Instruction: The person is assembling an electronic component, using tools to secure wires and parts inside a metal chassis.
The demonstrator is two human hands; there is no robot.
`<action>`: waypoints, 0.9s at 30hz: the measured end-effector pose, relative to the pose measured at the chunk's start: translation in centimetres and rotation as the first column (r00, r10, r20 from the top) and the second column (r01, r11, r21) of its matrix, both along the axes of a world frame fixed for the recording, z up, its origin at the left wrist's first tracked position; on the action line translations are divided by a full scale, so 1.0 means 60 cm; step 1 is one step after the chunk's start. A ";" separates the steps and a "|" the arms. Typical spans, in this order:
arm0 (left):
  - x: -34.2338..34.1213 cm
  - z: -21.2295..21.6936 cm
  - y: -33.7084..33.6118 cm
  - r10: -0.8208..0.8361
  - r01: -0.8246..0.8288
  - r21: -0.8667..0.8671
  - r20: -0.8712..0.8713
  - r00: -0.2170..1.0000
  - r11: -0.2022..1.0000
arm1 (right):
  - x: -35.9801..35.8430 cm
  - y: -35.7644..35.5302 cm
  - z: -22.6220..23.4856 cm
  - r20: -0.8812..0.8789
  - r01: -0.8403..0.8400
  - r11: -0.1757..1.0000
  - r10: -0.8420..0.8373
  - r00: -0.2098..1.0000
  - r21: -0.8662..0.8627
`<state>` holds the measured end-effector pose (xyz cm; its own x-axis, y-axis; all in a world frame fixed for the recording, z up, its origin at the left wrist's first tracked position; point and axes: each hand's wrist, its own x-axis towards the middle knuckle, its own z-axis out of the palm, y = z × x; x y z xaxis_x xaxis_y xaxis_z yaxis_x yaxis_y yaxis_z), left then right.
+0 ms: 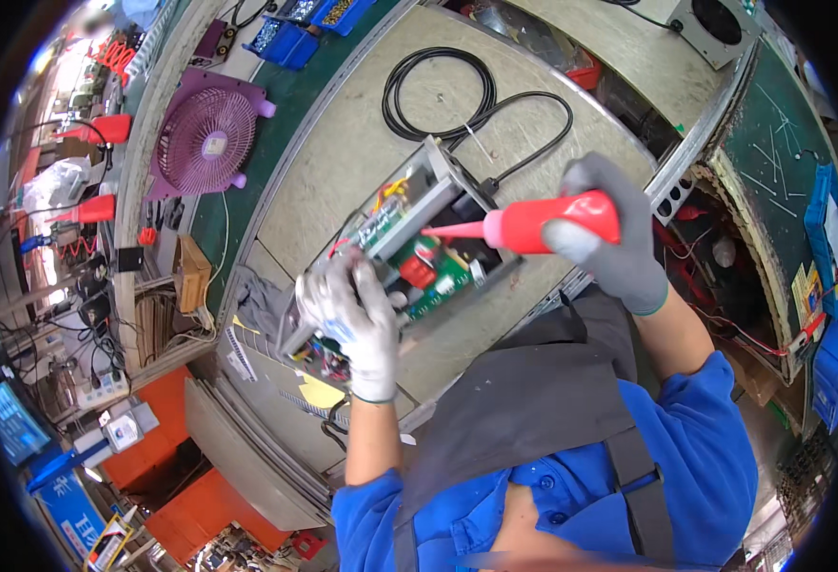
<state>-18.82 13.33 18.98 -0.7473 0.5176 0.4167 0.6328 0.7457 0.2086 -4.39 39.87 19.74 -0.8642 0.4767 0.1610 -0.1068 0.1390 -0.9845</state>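
Note:
A red squeeze bottle (564,225) with a long pink nozzle is gripped in my right hand (614,234), which wears a grey glove. Its nozzle points left, the tip over an open metal chassis (419,217). Inside the chassis are a green circuit board (443,282), red components (418,272) and yellow wires. My left hand (350,310), in a whitish glove, holds the near left end of the chassis, its fingers bent over the edge; the fingertips are partly blurred. A coiled black cable (440,53) lies behind the chassis, and its plug end reaches the chassis's right side.
Beyond the worktable's left edge lies a purple fan (206,141), with blue parts bins (285,43) farther back. Long screws (771,160) are scattered on a green surface at right. Stacked grey panels (247,448) stand lower left, near orange panels (204,524).

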 end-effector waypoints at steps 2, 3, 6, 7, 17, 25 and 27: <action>0.025 -0.018 -0.001 -0.047 0.047 -0.002 -0.181 0.982 0.999 | -0.032 0.005 0.007 -0.034 -0.090 0.995 0.091 0.995 0.044; 0.032 -0.025 -0.005 -0.030 0.032 0.010 -0.169 0.985 0.999 | -0.043 0.007 0.009 0.000 -0.120 0.990 0.121 0.993 0.067; 0.045 -0.037 -0.021 0.048 -0.049 -0.016 -0.059 0.997 0.999 | -0.052 0.012 0.011 0.099 -0.197 0.978 0.190 0.977 0.067; 0.045 -0.038 -0.024 0.061 -0.063 -0.036 -0.044 0.997 0.997 | -0.051 0.014 0.011 0.093 -0.209 0.976 0.202 0.975 0.067; 0.028 -0.027 -0.009 0.038 -0.038 -0.007 -0.024 0.999 0.999 | -0.050 0.004 -0.003 0.062 -0.164 0.984 0.160 0.985 0.064; 0.031 -0.031 -0.013 0.034 -0.034 0.002 -0.038 0.999 0.999 | -0.051 0.013 -0.003 0.118 -0.263 0.960 0.252 0.961 0.096; 0.031 -0.029 -0.010 0.027 -0.028 -0.003 -0.067 0.997 1.000 | -0.060 0.017 0.002 0.116 -0.274 0.954 0.260 0.959 0.124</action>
